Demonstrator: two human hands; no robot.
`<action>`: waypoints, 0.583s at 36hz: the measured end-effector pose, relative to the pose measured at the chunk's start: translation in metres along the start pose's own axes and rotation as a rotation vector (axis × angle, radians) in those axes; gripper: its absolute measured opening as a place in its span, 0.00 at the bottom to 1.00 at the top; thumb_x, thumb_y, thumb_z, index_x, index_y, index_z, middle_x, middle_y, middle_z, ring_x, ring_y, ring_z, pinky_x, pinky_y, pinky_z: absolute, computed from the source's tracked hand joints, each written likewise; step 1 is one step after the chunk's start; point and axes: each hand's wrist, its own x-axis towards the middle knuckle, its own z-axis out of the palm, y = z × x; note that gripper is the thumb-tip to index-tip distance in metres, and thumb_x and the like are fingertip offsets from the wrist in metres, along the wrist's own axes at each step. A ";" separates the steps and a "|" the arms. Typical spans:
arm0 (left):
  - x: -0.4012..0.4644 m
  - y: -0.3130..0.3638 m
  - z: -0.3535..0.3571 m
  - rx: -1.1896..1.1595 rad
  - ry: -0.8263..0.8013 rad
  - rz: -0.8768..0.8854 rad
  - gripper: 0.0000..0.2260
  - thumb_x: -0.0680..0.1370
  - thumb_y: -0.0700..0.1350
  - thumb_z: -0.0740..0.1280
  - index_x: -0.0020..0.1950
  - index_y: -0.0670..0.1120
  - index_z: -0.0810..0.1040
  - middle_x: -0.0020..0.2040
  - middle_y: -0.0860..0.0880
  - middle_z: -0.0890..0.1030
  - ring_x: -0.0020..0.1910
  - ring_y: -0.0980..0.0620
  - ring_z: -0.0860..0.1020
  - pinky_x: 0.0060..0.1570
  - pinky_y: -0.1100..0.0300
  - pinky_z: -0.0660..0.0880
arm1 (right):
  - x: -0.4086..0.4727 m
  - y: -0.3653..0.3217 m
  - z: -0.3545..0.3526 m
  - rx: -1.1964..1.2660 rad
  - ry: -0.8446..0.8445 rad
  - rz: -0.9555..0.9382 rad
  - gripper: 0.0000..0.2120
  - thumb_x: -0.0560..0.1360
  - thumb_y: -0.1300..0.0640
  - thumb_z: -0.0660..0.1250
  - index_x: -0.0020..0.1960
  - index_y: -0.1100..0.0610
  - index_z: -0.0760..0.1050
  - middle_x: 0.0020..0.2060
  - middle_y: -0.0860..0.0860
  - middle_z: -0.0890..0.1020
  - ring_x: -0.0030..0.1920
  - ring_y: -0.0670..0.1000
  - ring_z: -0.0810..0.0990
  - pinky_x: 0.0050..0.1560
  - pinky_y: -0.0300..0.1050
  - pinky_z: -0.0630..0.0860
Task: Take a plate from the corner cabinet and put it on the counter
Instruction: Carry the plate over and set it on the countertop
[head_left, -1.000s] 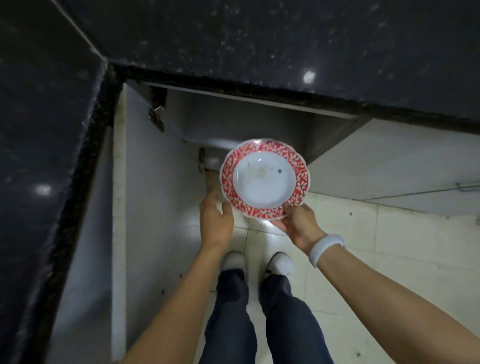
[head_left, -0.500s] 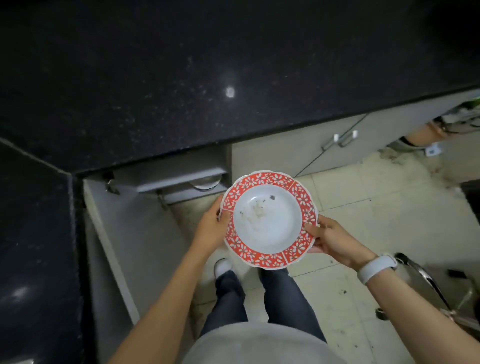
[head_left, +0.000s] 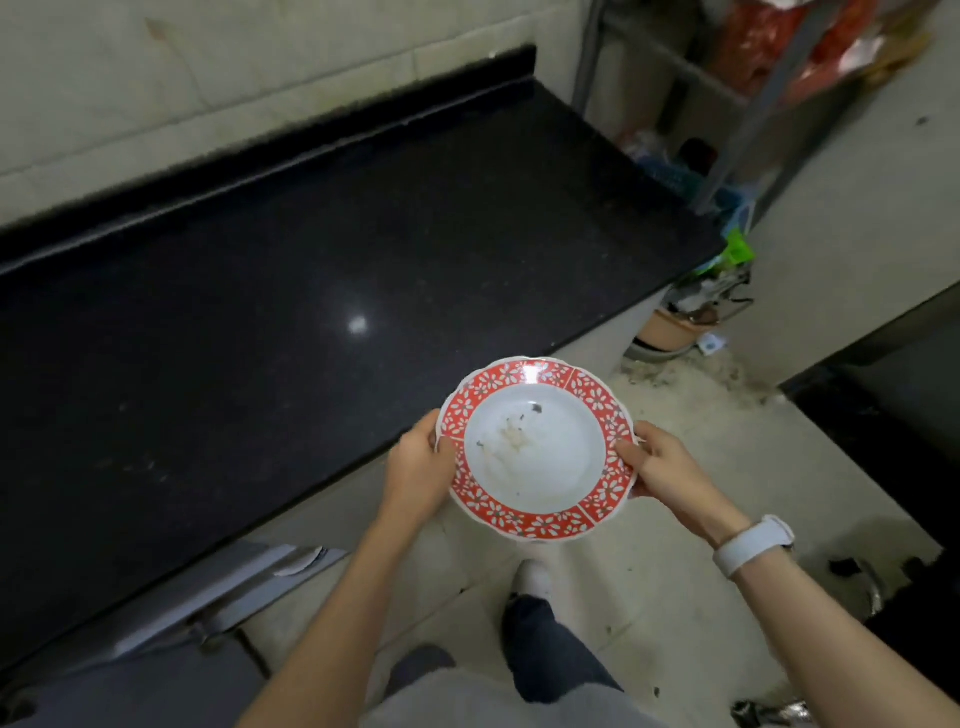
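Note:
A round plate (head_left: 535, 447) with a white centre and a red flowered rim is held level in front of me, with a few dark crumbs in its well. My left hand (head_left: 418, 470) grips its left rim and my right hand (head_left: 662, 467), with a white band on the wrist, grips its right rim. The plate hangs in the air just off the front edge of the black stone counter (head_left: 270, 312), above the floor. The corner cabinet (head_left: 218, 597) stands open at the lower left, with a white dish edge showing inside.
A tiled wall runs behind the counter. A metal rack (head_left: 737, 93) with red bags stands at the top right. A pot with clutter (head_left: 675, 322) sits on the floor by the counter's right end. A dark unit (head_left: 893, 415) lies at the right.
The view has swung up from the cabinet to the counter top. Both hands have carried the plate up and to the right, out of the cabinet area, to the counter's front edge.

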 end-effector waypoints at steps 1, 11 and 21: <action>0.011 0.017 0.008 -0.013 0.006 0.011 0.10 0.76 0.46 0.61 0.55 0.50 0.78 0.47 0.47 0.83 0.47 0.49 0.80 0.48 0.54 0.77 | 0.011 -0.010 -0.013 -0.006 0.026 -0.021 0.07 0.78 0.59 0.55 0.54 0.56 0.68 0.43 0.51 0.79 0.40 0.48 0.78 0.32 0.40 0.76; 0.127 0.124 0.053 -0.056 -0.049 0.008 0.12 0.76 0.48 0.63 0.58 0.47 0.76 0.52 0.46 0.83 0.49 0.49 0.81 0.51 0.51 0.80 | 0.118 -0.080 -0.095 0.014 0.144 -0.127 0.09 0.77 0.60 0.55 0.54 0.52 0.69 0.43 0.48 0.78 0.42 0.48 0.78 0.39 0.47 0.77; 0.281 0.184 0.073 -0.090 -0.060 -0.051 0.15 0.74 0.50 0.63 0.58 0.47 0.75 0.55 0.45 0.82 0.51 0.47 0.80 0.53 0.48 0.79 | 0.275 -0.147 -0.136 0.025 0.154 -0.039 0.16 0.74 0.61 0.57 0.61 0.55 0.71 0.56 0.57 0.79 0.54 0.58 0.78 0.57 0.58 0.76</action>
